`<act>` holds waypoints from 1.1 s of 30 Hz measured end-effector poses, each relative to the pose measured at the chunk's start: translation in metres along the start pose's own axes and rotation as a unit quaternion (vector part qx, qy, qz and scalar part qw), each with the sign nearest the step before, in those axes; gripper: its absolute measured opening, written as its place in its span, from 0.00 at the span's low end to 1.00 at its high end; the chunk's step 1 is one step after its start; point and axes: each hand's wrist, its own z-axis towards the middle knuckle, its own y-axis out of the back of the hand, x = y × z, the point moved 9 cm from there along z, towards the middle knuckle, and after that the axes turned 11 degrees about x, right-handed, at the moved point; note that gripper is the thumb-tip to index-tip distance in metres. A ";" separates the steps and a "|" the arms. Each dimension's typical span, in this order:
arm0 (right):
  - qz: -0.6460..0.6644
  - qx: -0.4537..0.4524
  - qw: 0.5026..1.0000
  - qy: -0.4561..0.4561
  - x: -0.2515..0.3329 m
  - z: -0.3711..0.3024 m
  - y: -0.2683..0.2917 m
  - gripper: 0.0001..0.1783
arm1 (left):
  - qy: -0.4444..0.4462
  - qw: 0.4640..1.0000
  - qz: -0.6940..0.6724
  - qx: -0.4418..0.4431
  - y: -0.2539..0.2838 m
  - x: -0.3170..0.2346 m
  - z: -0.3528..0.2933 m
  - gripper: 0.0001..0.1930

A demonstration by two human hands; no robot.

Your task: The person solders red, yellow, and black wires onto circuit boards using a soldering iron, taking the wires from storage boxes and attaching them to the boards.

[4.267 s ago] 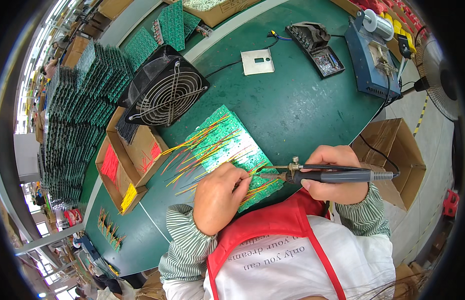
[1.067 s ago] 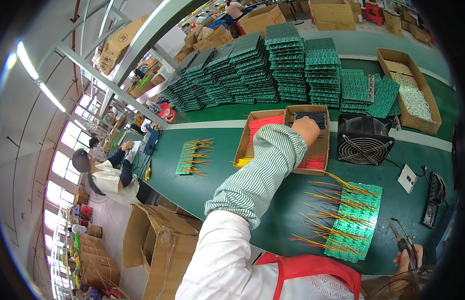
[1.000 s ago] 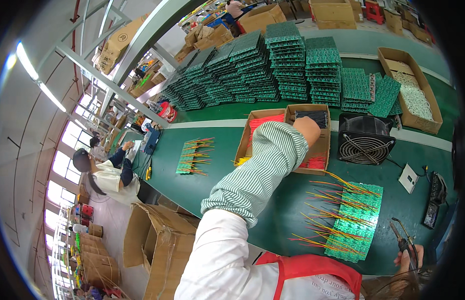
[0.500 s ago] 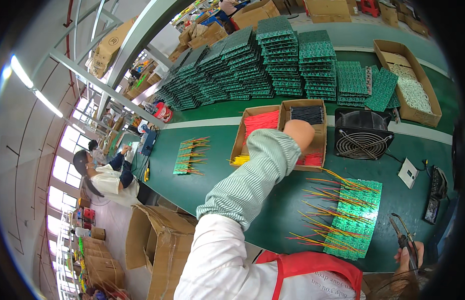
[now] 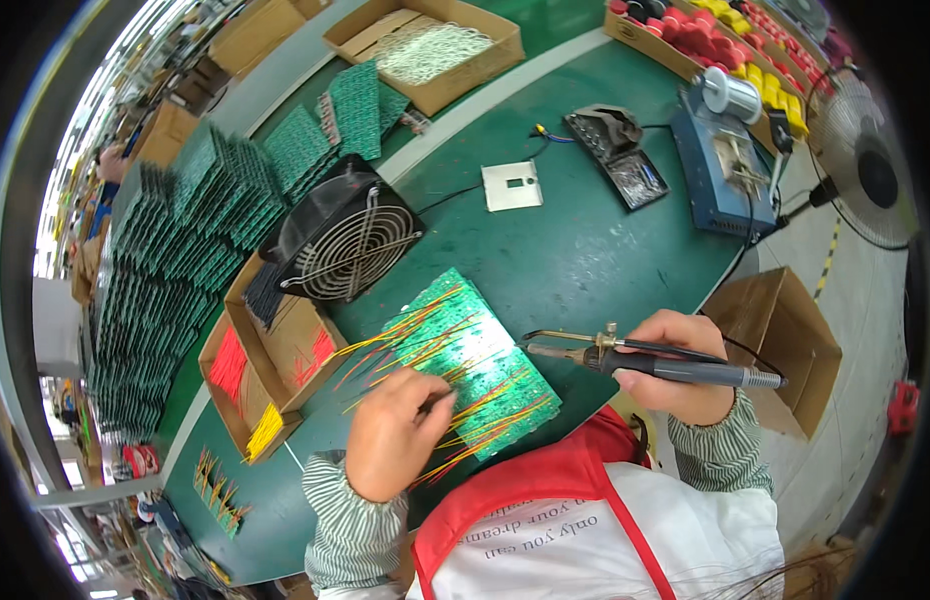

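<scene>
My right hand [image 5: 697,338] grips a soldering iron [image 5: 675,368] with a thin metal feed tube along its top. Its tip points left, over the right edge of a green circuit board panel [image 5: 530,395]. Red and yellow wires [image 5: 410,322] stick out from that panel toward the left. At the panel's left side is my left hand [image 5: 393,430], its fingers curled and thumb pressed in among the wire ends. Whatever sits between those fingertips is too small to make out.
Left of the panel, a divided cardboard box [image 5: 270,375] holds red, yellow and black wires. Behind it stand a black fan [image 5: 350,235] and stacked green boards [image 5: 150,300]. A blue solder feeder [image 5: 720,165] with a solder spool [image 5: 732,95] is at the far right.
My left hand has come back from the wire box to the panel's wires. The right hand has lifted the iron to the panel's right edge. The view has turned rightward.
</scene>
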 end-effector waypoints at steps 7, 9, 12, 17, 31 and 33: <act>-0.028 0.006 1.000 0.000 0.004 -0.018 0.009 0.11 | -0.026 0.999 -0.016 0.031 -0.039 -0.019 0.018 0.06; -0.015 0.015 1.000 -0.009 -0.002 -0.020 0.007 0.11 | -0.036 0.999 -0.004 0.018 -0.045 -0.018 0.022 0.06; 0.004 0.030 0.999 -0.022 -0.009 -0.018 0.003 0.11 | -0.020 0.999 -0.009 0.029 -0.053 -0.012 0.027 0.07; 0.005 0.034 0.999 -0.030 -0.015 -0.015 0.000 0.10 | -0.025 0.999 -0.012 0.031 -0.057 -0.013 0.030 0.07; 0.030 0.055 0.997 -0.048 -0.020 -0.009 -0.004 0.10 | -0.020 0.999 -0.008 0.043 -0.059 -0.010 0.033 0.06; 0.019 0.049 0.998 -0.046 -0.020 -0.009 -0.002 0.10 | -0.022 0.999 -0.012 0.047 -0.059 -0.011 0.034 0.06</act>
